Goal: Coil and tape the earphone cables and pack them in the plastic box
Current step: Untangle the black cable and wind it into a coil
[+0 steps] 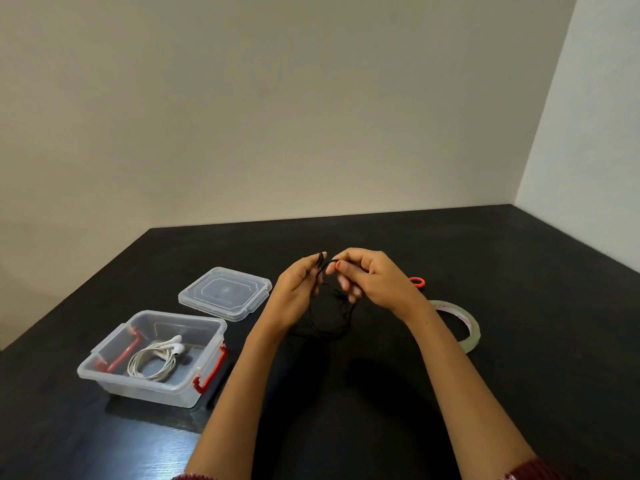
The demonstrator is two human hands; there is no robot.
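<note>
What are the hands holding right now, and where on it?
The left hand and right hand both pinch the black earphone cable at its top, loops hanging below.

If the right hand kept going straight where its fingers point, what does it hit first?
Probably the left hand, close beside it on the black earphone cable, though depth is unclear.

Black table (pixel 519 258): box (pixel 152 393), lid (pixel 225 293), tape (pixel 473 336)

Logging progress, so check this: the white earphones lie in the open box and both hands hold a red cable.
The head view shows the cable is black, not red. The earphones do lie in the open box, and the left hand and right hand hold the cable.
</note>
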